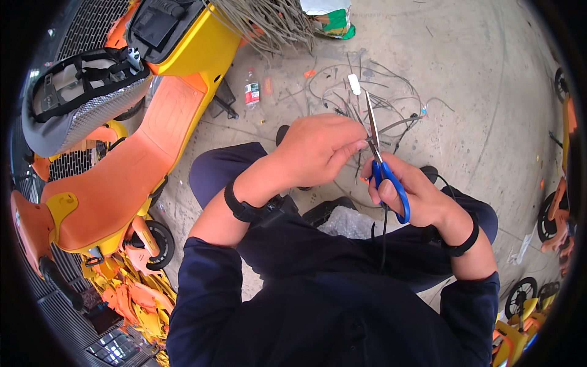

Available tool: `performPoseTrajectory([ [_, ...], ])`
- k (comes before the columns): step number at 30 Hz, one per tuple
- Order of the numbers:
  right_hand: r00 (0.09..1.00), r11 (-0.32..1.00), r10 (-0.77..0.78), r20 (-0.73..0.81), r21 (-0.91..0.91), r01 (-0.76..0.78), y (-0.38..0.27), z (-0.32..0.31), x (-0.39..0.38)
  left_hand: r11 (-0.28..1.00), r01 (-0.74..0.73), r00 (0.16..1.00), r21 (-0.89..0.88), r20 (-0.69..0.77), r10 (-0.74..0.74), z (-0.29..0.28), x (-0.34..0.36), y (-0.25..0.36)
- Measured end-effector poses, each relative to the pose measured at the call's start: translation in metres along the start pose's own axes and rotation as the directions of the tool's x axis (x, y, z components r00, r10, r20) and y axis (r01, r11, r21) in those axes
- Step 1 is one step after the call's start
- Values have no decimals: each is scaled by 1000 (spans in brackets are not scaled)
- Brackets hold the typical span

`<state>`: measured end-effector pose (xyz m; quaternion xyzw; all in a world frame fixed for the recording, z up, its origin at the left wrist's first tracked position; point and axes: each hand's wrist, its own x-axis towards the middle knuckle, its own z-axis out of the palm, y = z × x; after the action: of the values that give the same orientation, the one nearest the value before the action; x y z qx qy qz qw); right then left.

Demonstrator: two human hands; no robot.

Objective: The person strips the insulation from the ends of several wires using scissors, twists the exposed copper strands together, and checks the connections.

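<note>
My right hand [413, 186] is closed round a pair of scissors [400, 194] with blue handles, its blades pointing away from me. Close by the blades, my left hand [324, 147] is closed in a pinch on a dark, thin cable, whose end is mostly hidden by the fingers. A black cable [384, 238] hangs below the scissors' handles toward my lap; whether it is the same cable I cannot tell. Beyond the hands, loose grey and black cable offcuts [391, 92] lie on the floor, with a small white piece [354, 84] among them.
An orange and yellow scooter [122, 177] with a grey seat [82, 116] stands at the left. Behind it are a cable bundle [269, 21], a green and white bag [335, 23] and a plastic bottle [252, 90]. Clear plastic wrap [350, 221] lies between my legs.
</note>
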<state>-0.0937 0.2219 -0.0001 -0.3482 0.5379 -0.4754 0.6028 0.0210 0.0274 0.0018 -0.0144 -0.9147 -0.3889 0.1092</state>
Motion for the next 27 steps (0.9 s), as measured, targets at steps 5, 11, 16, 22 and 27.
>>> performPoseTrajectory([
  [5,999,998,-42,-32,38,43,9,3,1,999,-31,1000,36,2,31,-5,1,0],
  [11,998,998,-54,-34,18,55,6,4,1,999,-39,999,33,-27,40,-6,0,-1],
  [16,998,997,-67,-18,-39,66,2,3,3,998,-44,998,35,-47,46,-11,1,-2],
  [22,999,999,36,9,30,-36,-10,-2,6,982,-86,994,169,-52,96,-12,0,-4],
  [27,999,999,30,-32,14,-29,-12,-2,14,934,-132,984,333,-69,164,-13,1,1],
])
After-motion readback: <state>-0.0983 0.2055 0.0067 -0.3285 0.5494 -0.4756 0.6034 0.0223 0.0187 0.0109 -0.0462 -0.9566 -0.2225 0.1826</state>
